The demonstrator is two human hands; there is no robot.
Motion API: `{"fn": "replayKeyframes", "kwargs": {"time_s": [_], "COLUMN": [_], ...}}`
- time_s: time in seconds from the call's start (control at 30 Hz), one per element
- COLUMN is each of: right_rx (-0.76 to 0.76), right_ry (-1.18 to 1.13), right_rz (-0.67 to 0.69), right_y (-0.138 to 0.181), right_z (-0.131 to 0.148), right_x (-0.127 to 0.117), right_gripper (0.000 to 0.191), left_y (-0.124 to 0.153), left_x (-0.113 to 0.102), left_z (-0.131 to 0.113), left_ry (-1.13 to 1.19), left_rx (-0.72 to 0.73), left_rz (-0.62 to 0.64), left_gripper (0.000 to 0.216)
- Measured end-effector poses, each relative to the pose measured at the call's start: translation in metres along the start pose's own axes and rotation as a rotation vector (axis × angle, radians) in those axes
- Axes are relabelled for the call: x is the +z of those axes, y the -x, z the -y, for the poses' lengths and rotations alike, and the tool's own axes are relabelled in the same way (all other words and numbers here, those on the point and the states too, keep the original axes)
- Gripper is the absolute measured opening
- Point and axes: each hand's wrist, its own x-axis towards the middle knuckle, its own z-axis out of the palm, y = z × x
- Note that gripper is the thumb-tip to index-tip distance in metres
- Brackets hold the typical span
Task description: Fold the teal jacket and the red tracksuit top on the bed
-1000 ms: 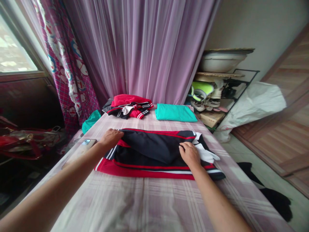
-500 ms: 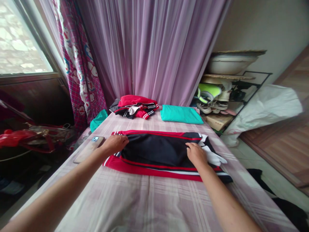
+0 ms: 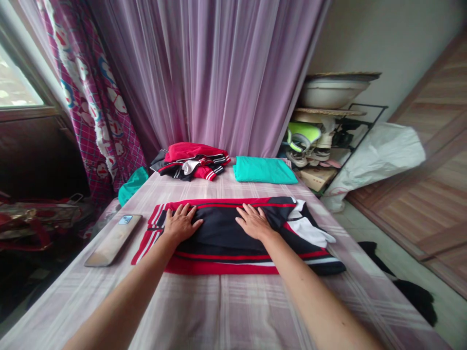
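Observation:
A folded track jacket (image 3: 222, 233), black with red panels and white stripes, lies across the middle of the plaid-covered surface (image 3: 197, 311). My left hand (image 3: 180, 223) rests flat on its left part, fingers spread, near the striped red cuffs. Pressed on the black cloth right of the middle is my right hand (image 3: 254, 221), also palm down with fingers apart. White cloth (image 3: 310, 232) shows at the jacket's right end. A phone (image 3: 116, 240) lies face down to the left of the jacket.
Toward the back sit a heap of red and black clothes (image 3: 197, 158) and a folded teal cloth (image 3: 264, 169). Purple curtains (image 3: 219, 73) hang behind them. At the right stand a shoe rack (image 3: 350, 141) and a white plastic bag (image 3: 379, 155).
Both hands have opened from gripping to lying flat on the jacket. My right hand has shifted left toward the middle. The striped cuffs at the left end now show more. The view has turned slightly right.

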Motion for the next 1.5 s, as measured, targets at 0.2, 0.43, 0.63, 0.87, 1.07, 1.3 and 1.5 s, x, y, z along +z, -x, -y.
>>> {"fn": "replayKeyframes", "kwargs": {"time_s": [0.2, 0.43, 0.63, 0.87, 1.07, 1.3, 1.5], "right_rx": [0.299, 0.252, -0.117, 0.180, 0.260, 0.194, 0.166], "right_ry": [0.093, 0.003, -0.285, -0.381, -0.017, 0.225, 0.252], "right_rz": [-0.094, -0.303, -0.525, -0.540, -0.521, -0.286, -0.354], "right_y": [0.009, 0.006, 0.036, 0.065, 0.053, 0.033, 0.026], "right_z": [-0.087, -0.090, -0.095, -0.114, -0.120, -0.144, -0.160], "right_x": [0.000, -0.003, 0.013, 0.021, -0.011, -0.040, -0.046], "right_gripper": [0.060, 0.053, 0.043, 0.045, 0.050, 0.044, 0.040], "left_y": [-0.003, 0.000, -0.001, 0.026, 0.059, 0.052, 0.049], "left_x": [0.002, 0.002, 0.005, -0.010, -0.017, -0.013, -0.011], "left_z": [0.001, -0.001, 0.000, -0.023, -0.131, -0.183, -0.164], "left_ry": [0.011, 0.010, 0.019, 0.085, 0.254, 0.160, 0.206], "left_rx": [0.004, 0.006, 0.009, 0.214, 0.521, 0.478, 0.601], "left_rz": [-0.029, -0.048, -0.089, -0.318, -0.162, -0.050, -0.123], "left_gripper": [0.071, 0.070, 0.068, 0.036, 0.033, 0.027, 0.030]}}
